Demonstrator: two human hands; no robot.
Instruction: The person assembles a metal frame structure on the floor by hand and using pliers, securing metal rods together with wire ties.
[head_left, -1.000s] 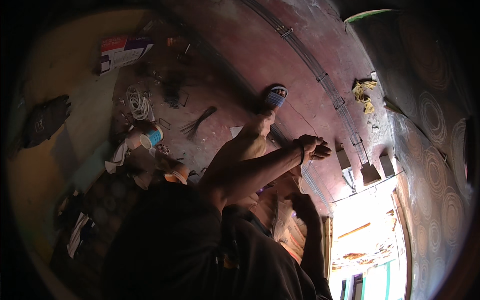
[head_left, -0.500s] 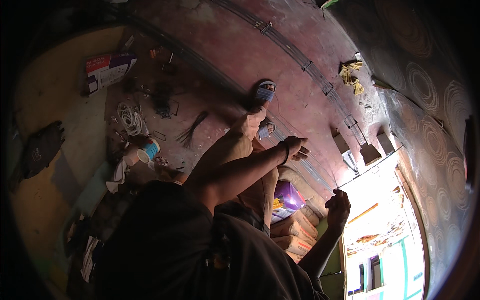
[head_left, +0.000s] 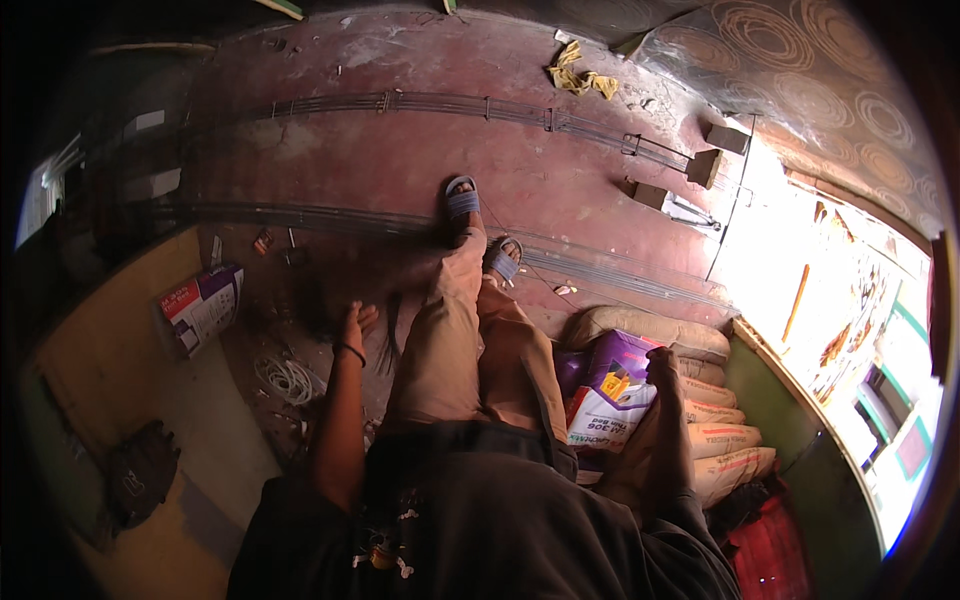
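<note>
My left hand (head_left: 357, 322), with a dark band at its wrist, hangs beside my left leg. Its fingers are loosely apart and I see nothing in them. It is nearest to thin dark wires (head_left: 390, 335) on the floor. My right hand (head_left: 660, 366) is held in front of a purple and white bag (head_left: 612, 400); its fingers are curled in, deep in shadow, and nothing sticks out of them. My legs are mid-stride, in tan trousers (head_left: 435, 375), with blue sandals (head_left: 463, 203) on the reddish floor (head_left: 350, 165).
Tied steel rods (head_left: 430, 103) run across the floor, and another bundle (head_left: 620, 280) passes by my feet. Stacked brown sacks (head_left: 735, 440) stand at right, near a bright doorway (head_left: 800, 280). Blocks (head_left: 705, 168), a yellow cloth (head_left: 580, 75) and a white cable coil (head_left: 287, 380) lie around.
My view has turned, so the rods now run nearly level across it. My left hand has swung from in front of my legs out to the left. My right hand has come nearer the purple bag.
</note>
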